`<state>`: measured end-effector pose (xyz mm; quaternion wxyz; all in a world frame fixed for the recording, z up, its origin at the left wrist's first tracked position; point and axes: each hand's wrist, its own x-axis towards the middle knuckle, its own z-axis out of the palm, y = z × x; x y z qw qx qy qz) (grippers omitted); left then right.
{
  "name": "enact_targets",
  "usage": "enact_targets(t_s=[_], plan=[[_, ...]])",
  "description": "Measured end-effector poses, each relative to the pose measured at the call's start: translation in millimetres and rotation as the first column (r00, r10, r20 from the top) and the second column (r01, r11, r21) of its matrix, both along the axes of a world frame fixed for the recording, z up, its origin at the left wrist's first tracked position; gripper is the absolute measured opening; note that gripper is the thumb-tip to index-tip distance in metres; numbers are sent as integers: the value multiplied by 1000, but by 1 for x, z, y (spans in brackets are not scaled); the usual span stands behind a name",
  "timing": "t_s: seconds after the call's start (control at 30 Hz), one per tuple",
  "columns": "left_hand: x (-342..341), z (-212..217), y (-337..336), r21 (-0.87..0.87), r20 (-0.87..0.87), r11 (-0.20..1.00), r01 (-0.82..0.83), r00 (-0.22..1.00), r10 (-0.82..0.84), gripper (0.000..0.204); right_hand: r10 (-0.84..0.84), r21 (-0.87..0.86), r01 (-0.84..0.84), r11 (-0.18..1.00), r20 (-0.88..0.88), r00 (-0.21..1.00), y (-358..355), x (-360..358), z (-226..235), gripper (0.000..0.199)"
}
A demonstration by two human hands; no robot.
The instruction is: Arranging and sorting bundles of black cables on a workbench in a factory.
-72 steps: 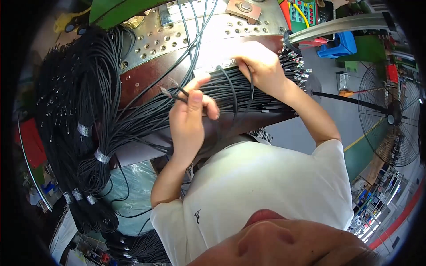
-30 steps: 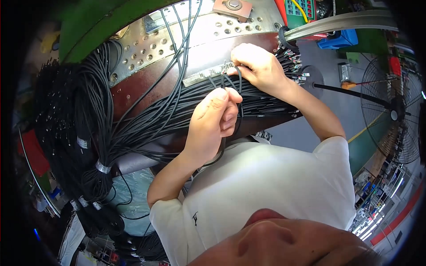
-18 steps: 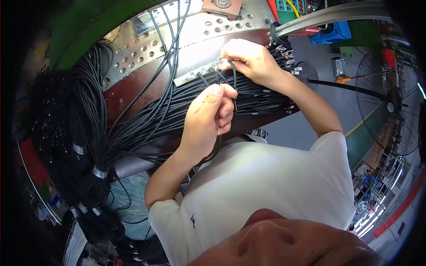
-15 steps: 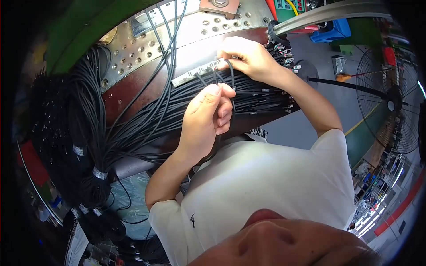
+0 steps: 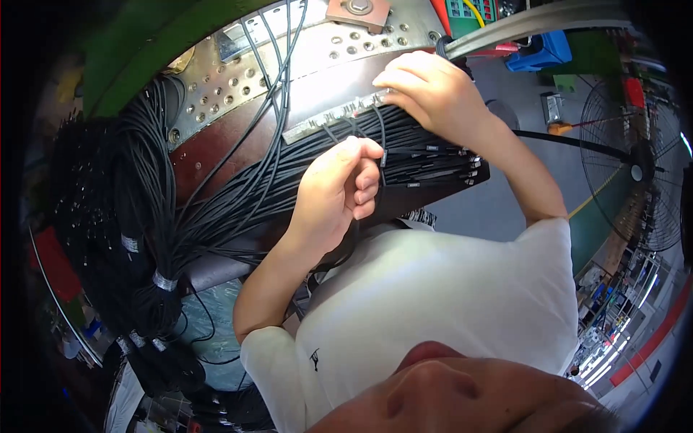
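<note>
A thick bundle of thin black cables [image 5: 303,162] lies across a brown bench top [image 5: 216,155], its plug ends [image 5: 440,169] fanned out at the right. My left hand [image 5: 336,191] is closed in a loose fist, pinching one black cable between thumb and forefinger just above the bundle. My right hand [image 5: 429,90] reaches over the far side of the bundle. Its fingertips hold a cable down at the end of a narrow metal strip [image 5: 336,115]. What lies under the right palm is hidden.
A perforated metal plate [image 5: 238,72] backs the bench, with a few cables running up over it. Large taped coils of black cable [image 5: 123,216] hang at the left. A standing fan [image 5: 635,173] and a blue bin [image 5: 541,50] are on the grey floor at the right.
My left hand has closed from spread fingers into a pinch on a single cable. My right hand has moved up to the metal strip.
</note>
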<state>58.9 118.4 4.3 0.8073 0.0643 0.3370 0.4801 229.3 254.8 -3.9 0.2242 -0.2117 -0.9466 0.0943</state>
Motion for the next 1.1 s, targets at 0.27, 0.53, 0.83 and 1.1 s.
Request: enact_targets(t_s=[0.27, 0.53, 0.83, 1.1], plan=[[-12, 38, -8, 154, -973, 702, 695, 229, -14, 23, -131, -241, 84, 967, -186, 974, 3, 10, -20, 11], [-86, 22, 31, 284, -932, 929, 237, 296, 209, 29, -135, -564, 123, 817, 22, 991, 4, 8, -23, 15], [-89, -68, 125, 299, -387, 954, -6, 913, 127, 32, 125, -649, -133, 749, -58, 990, 59, -23, 7, 19], [-87, -24, 109, 222, -164, 973, -61, 981, 99, 37, -145, -495, 231, 837, 207, 967, 151, -91, -28, 25]])
